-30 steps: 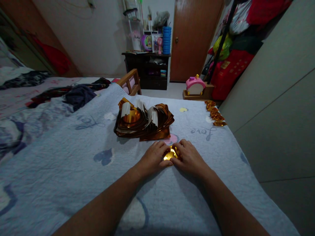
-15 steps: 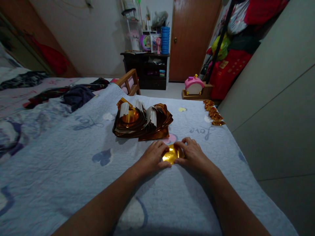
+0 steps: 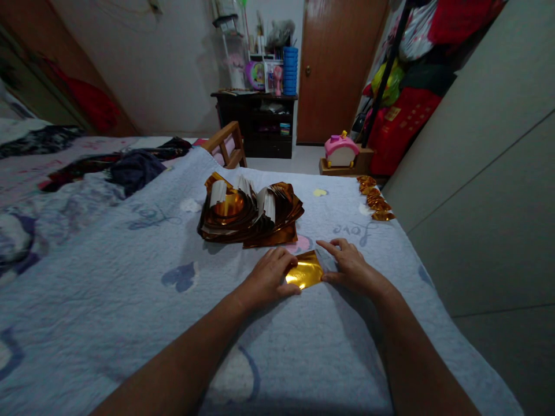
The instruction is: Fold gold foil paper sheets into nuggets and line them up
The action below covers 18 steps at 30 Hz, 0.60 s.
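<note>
A shiny gold foil paper lies on the pale blue bedspread in front of me. My left hand grips its left edge, the thumb at the near side and the fingers at the far side. At the paper's right edge is my right hand, its thumb by the near right corner and its index finger stretched out and apart from the thumb. Just beyond my hands sits a bulky stack of curled gold and white foil papers.
Several folded gold foil pieces lie in a row along the bed's far right edge. Rumpled dark clothes lie at the left. A wooden chair and a pink toy stand beyond the bed; a pale cabinet is on the right.
My right hand has shifted right and its fingers have spread off the paper's far edge. The gold paper now shows flatter, with more of its right side visible. My left hand stays put.
</note>
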### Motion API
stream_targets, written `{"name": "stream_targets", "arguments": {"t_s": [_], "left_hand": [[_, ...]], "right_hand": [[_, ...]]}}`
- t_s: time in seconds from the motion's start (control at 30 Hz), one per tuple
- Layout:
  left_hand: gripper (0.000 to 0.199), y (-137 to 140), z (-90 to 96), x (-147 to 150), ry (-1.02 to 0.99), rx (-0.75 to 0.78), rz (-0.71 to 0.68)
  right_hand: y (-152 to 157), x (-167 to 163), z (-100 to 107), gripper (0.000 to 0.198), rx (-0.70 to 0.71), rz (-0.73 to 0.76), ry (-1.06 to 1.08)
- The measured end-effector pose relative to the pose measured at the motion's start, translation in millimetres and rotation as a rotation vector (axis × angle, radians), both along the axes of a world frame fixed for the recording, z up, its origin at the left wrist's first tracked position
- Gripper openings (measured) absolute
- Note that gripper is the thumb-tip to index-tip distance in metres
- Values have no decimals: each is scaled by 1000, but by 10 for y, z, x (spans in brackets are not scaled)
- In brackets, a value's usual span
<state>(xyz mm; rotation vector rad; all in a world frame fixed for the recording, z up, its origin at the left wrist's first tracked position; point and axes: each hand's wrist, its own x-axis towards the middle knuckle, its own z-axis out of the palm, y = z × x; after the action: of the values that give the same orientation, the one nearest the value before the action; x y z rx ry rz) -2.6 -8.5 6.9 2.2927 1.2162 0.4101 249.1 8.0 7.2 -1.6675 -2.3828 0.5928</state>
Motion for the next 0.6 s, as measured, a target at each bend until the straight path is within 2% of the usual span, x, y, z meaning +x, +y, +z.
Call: {"name": "stream_targets", "arguments": {"t_s": [0.1,0.23,0.3,0.37,0.47,0.6], "left_hand": [[36,-10,19,-2,-11,9,-3],[39,-38,38,-5,-31,29,-16],[42,-47,38,-4,-30,51,-21],[45,-50,33,-3,-26,73,-26],[48,-48,23,4,-20,99,-32],[31,-56,7,25,-3,148,-29]], "right_hand": [[-11,18,71,71,3,3,101],[-48,-34,198,29,84,92,231],[-77,-90,235,22,70,190,215],[-107,-147,238,20,11,254,156],[-135,-204,194,23,-18,262,117],[-135,-222,143,23,-3,242,126]]}}
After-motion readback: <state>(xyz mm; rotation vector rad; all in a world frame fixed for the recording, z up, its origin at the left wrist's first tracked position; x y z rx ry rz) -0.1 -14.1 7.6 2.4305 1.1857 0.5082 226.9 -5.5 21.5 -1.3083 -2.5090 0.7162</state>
